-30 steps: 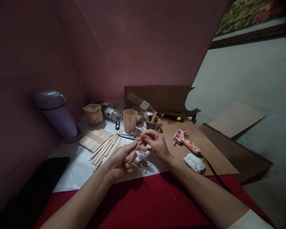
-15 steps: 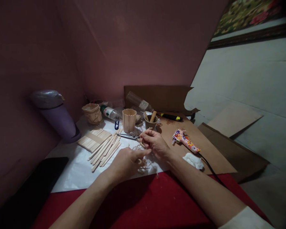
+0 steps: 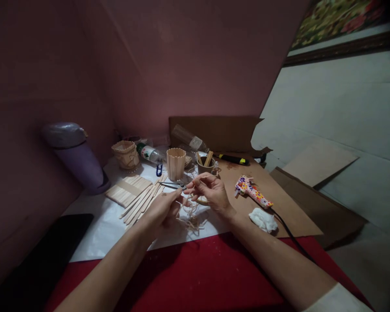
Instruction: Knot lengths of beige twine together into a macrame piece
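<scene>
My left hand (image 3: 168,207) and my right hand (image 3: 213,191) meet with their fingertips close together above a white sheet (image 3: 94,236). Both are pinched on a thin beige string (image 3: 189,203), whose loose tangle hangs and lies just beneath them. Right behind my fingers lies a pair of scissors (image 3: 172,185), its handles partly covered by my right hand. A cup made of wooden craft sticks (image 3: 176,164) stands upright beyond the scissors. Loose craft sticks (image 3: 143,201) and a banded bundle of them (image 3: 128,190) lie left of my left hand.
A flowered glue gun (image 3: 251,190) with a black cord and a crumpled white cloth (image 3: 263,219) lie on cardboard at right. Behind are a small pot (image 3: 205,165) holding sticks, a utility knife (image 3: 232,159), plastic bottles (image 3: 149,153) and a decorated cup (image 3: 125,155). A purple tumbler (image 3: 79,160) leans at left.
My left hand has moved left and up, its fingers now meeting the right hand's fingertips. My right hand has turned slightly. The string tangle below shows more openly.
</scene>
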{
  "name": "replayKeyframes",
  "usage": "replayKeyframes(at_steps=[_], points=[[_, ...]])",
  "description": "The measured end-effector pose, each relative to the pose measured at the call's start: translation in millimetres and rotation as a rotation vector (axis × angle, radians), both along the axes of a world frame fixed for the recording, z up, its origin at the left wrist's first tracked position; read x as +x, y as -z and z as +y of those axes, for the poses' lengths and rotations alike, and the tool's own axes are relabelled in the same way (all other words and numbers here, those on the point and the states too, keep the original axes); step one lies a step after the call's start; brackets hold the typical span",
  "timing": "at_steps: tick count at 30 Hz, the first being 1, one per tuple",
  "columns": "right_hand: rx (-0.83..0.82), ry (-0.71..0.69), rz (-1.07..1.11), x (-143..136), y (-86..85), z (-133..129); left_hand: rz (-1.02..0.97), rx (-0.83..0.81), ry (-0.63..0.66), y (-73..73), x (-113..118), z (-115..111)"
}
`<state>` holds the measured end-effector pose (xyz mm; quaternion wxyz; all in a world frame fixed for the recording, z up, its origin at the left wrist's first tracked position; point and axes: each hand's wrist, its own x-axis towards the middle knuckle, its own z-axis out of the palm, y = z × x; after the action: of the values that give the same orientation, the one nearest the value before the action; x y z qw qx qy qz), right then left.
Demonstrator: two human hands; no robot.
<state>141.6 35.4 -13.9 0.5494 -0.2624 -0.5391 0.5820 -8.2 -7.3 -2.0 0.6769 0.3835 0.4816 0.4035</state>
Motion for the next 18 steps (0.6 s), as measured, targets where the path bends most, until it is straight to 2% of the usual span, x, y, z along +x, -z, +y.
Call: replayKeyframes(at_steps=[5, 8, 10, 14, 16, 18], points=[[0.046, 0.026, -0.022, -2.6, 0.5, -1.6, -0.231, -0.185, 0.223, 2.7, -4.8, -0.3], [0.059, 0.053, -0.054, -3.3, 2.4, -0.8, -0.300, -0.225, 0.260, 2.6, -4.6, -0.9], [0.074, 0.082, -0.085, -3.3, 2.5, -0.4, -0.311, -0.200, 0.199, 2.9, -3.6, -0.9], [0.106, 0.110, -0.087, -1.7, 0.8, -1.2, -0.301, -0.124, -0.025, 5.0, -2.2, 1.7], [0.067, 0.070, -0.009, -0.5, 0.5, -1.9, -0.283, -0.095, -0.121, 5.3, -2.5, 4.0], [-0.050, -0.035, 0.103, 0.5, 1.3, -2.2, -0.267, -0.051, -0.195, 4.5, -3.3, 5.8]])
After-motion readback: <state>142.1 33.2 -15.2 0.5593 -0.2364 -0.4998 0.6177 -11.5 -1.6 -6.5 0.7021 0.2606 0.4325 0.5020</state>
